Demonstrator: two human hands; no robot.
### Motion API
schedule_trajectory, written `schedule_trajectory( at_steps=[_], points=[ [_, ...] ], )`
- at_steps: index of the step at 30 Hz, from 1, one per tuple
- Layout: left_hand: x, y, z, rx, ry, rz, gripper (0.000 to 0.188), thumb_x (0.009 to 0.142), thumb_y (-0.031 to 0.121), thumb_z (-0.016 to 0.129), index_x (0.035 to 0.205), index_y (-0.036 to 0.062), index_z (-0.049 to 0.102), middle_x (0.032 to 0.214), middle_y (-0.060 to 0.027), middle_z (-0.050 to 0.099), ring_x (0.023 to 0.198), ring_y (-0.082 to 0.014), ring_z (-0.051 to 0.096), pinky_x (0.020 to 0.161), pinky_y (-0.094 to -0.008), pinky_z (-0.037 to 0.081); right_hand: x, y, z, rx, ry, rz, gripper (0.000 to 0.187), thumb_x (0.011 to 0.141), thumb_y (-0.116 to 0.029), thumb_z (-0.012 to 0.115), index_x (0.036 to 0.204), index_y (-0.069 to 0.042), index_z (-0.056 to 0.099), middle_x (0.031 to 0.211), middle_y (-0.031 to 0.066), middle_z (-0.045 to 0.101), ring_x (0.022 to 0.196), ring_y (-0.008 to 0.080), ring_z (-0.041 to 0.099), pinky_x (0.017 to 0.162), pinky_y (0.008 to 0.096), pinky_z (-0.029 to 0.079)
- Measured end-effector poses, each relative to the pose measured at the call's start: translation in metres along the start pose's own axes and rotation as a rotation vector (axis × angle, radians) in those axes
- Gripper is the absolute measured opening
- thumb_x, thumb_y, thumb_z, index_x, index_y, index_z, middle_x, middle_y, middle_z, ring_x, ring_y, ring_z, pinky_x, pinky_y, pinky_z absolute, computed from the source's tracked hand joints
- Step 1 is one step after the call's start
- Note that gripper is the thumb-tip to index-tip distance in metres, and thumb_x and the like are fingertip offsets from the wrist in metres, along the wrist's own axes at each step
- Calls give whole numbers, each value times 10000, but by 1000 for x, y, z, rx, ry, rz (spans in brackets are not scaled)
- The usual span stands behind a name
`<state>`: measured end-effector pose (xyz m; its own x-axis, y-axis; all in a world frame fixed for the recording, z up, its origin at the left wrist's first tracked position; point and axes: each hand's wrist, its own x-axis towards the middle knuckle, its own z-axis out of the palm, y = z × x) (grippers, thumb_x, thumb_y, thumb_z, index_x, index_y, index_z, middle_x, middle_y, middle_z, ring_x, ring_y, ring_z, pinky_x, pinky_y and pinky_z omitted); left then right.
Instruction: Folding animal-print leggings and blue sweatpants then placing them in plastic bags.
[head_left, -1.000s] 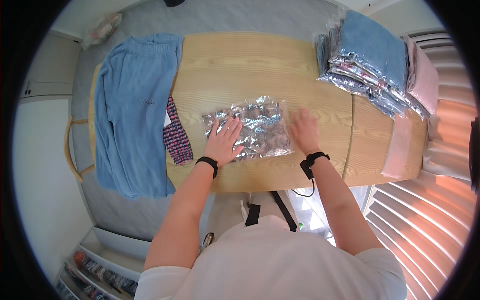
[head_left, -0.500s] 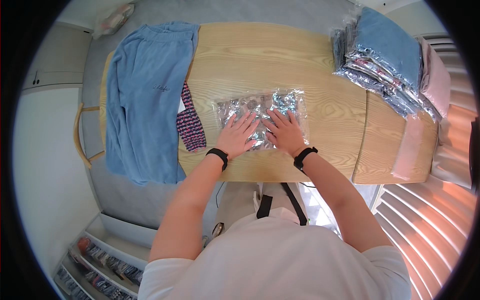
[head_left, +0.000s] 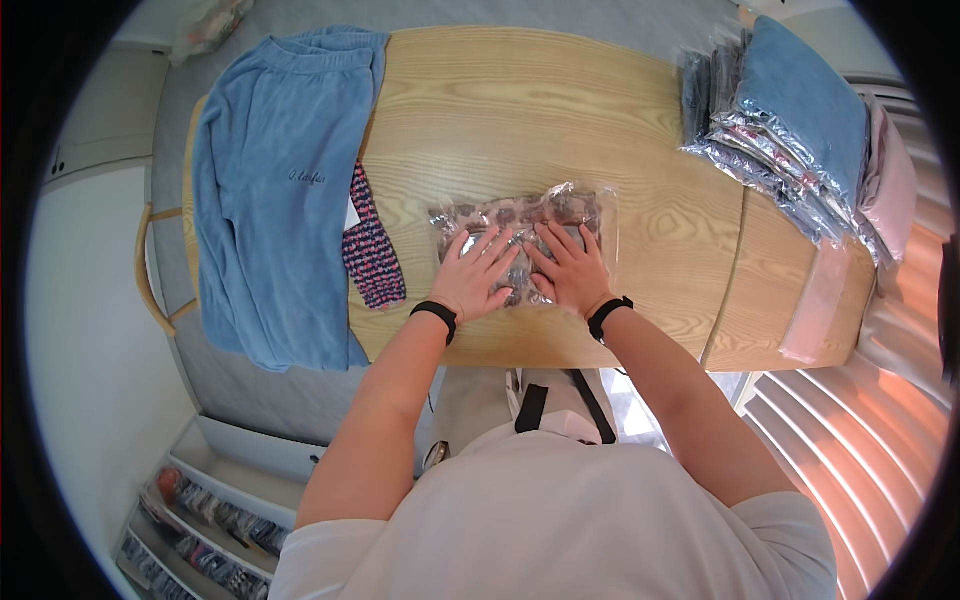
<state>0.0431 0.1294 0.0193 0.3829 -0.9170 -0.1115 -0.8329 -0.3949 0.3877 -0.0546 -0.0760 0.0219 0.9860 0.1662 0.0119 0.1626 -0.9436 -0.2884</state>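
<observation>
A clear plastic bag with a folded, dark-patterned brownish garment inside (head_left: pixel 520 212) lies flat near the table's front edge. My left hand (head_left: pixel 472 275) rests palm down on its left part, fingers spread. On the right part, my right hand (head_left: pixel 572 270) lies flat as well, its fingers apart. Both hands cover the bag's lower portion, and the plastic is wrinkled and shiny around them. Left of the bag, blue fleece trousers (head_left: pixel 275 190) are spread over the table end, with a knitted dark blue and pink piece (head_left: pixel 372 255) partly beneath them.
Bagged folded clothes (head_left: pixel 800 110), blue and pink among them, are piled at the table's far right. A pinkish clear plastic sheet (head_left: pixel 818 300) lies on the right section of the wooden table (head_left: pixel 520 110). Bins of bagged items (head_left: pixel 225 520) stand low at the left.
Both hands stay flat on the bag with only a slight shift. The glare on the plastic has lessened, so the garment's pattern shows more. The whole view has tilted a little.
</observation>
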Motion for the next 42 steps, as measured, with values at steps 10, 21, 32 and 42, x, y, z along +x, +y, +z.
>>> schedule_trajectory(
  at_steps=[10, 21, 32, 42],
  points=[
    [1, -3, 2, -21, 9, 14, 654, 778, 408, 585, 1342, 118, 425, 1457, -97, 316, 1344, -263, 278, 1053, -539, 215, 0, 1, 5, -3, 13, 3, 441, 813, -358, 585, 1221, -195, 543, 1352, 58, 456, 1248, 229, 411, 1007, 533, 294],
    [2, 1, -5, -34, 18, 29, 628, 818, 379, 558, 1360, 109, 395, 1470, -88, 291, 1358, -269, 250, 1082, -523, 171, -3, 4, 0, 9, 38, -1, 445, 838, -382, 547, 1244, -199, 534, 1381, 56, 426, 1274, 226, 378, 1053, 510, 235],
    [-53, 29, -26, -116, 59, -34, 424, 767, 183, 632, 1171, 83, 550, 1177, -122, 517, 1108, -283, 479, 902, -413, 382, -62, -15, -38, 121, 180, 62, 317, 728, -71, 602, 1044, -90, 579, 1089, 89, 549, 1054, 267, 499, 921, 421, 381],
    [-53, 13, 5, 116, 181, -60, 473, 787, 94, 538, 1255, 83, 470, 1233, -113, 502, 1144, -266, 471, 900, -385, 427, -74, 16, 12, 151, 315, 307, 475, 664, -17, 631, 1126, -104, 563, 1176, 118, 521, 1065, 315, 508, 914, 392, 433]
  ],
)
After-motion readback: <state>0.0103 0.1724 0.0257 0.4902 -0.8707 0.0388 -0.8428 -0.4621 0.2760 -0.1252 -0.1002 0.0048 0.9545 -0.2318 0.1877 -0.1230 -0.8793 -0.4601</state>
